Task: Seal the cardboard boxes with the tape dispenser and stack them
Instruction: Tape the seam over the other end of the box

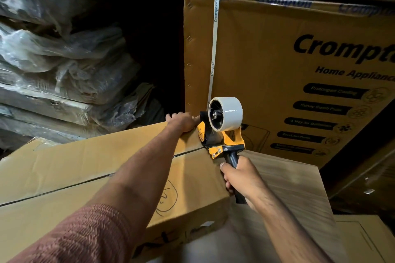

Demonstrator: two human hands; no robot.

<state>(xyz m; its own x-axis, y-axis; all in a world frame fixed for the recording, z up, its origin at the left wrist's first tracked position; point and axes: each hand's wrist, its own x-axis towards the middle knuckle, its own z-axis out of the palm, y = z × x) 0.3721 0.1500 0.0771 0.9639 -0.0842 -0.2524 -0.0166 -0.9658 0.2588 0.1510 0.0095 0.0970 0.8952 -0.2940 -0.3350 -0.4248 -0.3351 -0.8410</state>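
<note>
The cardboard box (89,168) under work lies directly in front of the person, its top flaps meeting in a centre seam (89,181) that runs from the near left toward the far right of the view. That seam is the long axis on which the coming move depends: the tape dispenser (222,130) sits at its far end, at the box's far edge, with its yellow frame on the cardboard and its roll of tape (226,113) standing above. The right hand (239,179) is wrapped firmly round the black handle, which points back toward the person. The left hand (181,121) lies over the far edge just left of the dispenser, fingers hooked over the rim, apparently steadying the flap or pinning the tape's start; the tape end itself cannot be made out. Both hands are at the far end, the left closest to the edge, the right nearest the tool. In the inspector's judgement the seam along the visible length is not yet taped, so the run would be drawn back along the seam toward the person. The flaps are shut, and the contents are not visible. A large printed carton (299,74) stands upright just behind, with plastic-wrapped bundles (59,66) stacked to the left.
</note>
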